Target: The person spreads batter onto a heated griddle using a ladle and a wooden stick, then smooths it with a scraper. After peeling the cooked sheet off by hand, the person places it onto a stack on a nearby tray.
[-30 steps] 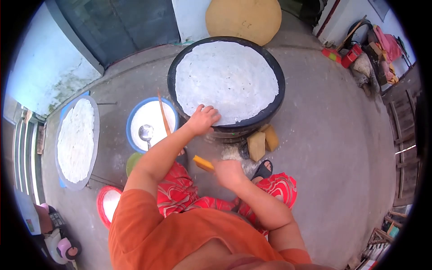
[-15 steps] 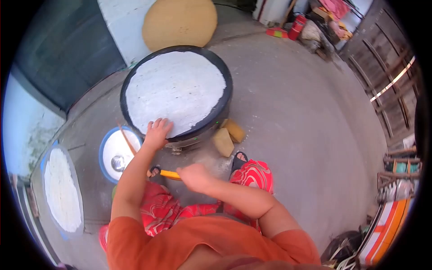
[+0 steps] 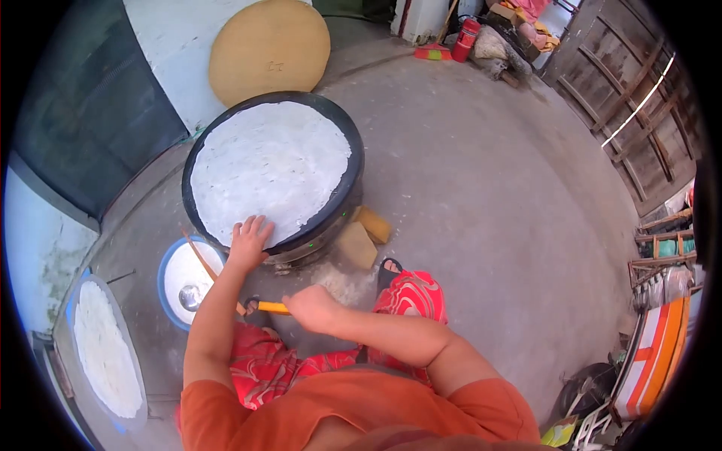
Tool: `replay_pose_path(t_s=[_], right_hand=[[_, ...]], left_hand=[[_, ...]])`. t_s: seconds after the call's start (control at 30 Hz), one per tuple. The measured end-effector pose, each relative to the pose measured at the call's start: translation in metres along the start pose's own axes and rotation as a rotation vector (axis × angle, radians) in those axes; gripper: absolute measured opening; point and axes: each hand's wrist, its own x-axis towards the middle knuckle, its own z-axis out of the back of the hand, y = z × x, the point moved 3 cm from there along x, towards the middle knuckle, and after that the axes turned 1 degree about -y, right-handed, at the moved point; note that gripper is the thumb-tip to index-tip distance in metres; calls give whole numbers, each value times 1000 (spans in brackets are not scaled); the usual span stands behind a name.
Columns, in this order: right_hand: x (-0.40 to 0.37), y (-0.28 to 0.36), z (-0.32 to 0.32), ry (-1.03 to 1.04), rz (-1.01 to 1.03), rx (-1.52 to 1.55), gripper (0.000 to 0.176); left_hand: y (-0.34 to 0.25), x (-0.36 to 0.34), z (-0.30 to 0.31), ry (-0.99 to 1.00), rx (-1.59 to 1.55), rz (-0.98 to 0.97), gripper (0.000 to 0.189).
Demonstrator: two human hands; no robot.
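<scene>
A large black round pan [image 3: 352, 159] holds a wide white sheet [image 3: 271, 169] that covers most of its surface. At the pan's near edge, my left hand [image 3: 250, 242] rests with its fingers spread over the border of the sheet. My right hand [image 3: 314, 309] is closed round a yellow-handled tool [image 3: 272, 307], low in front of my lap. Beneath my left forearm lies a blue-rimmed basin [image 3: 163, 274] of white material, with a metal ladle [image 3: 189, 298] and a wooden stick [image 3: 200, 255] in it.
Behind the pan a round tan board [image 3: 269, 49] leans on the wall. Yellowish blocks [image 3: 356, 245] sit beside the pan's base. A tray with a white sheet [image 3: 107, 349] is at the left. A red fire extinguisher [image 3: 465, 40] stands at the back right.
The view has shifted, so the pan and basin appear lower and further left. My left hand remains at the pan's near edge, and my right hand still grips the yellow handle.
</scene>
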Motion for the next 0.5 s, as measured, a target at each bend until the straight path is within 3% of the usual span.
replay_pose_path(t_s=[0.5], right_hand=[[1,3,7,78,1,11,13]], left_hand=[[2,-1,1,15,-3,-7,74]])
